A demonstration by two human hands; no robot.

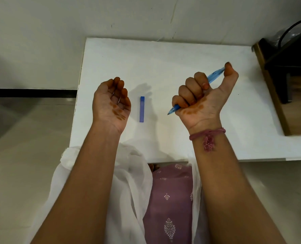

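Firstly, a white table [181, 55] lies under both hands. The left hand [111, 103] is palm up, its fingers loosely curled and empty. The right hand [199, 97] grips a blue pen [215, 74] in its fist above the table. A small blue case [142, 109] lies on the table between the hands.

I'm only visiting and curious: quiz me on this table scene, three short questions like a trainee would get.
1. True or false: the blue lead case lies flat on the white table.
2. Which hand grips the blue mechanical pencil: A, left hand, or B, right hand?
3. Fill in: the pink thread band is tied round the ___ wrist.
Key: 1 true; 2 B; 3 right.
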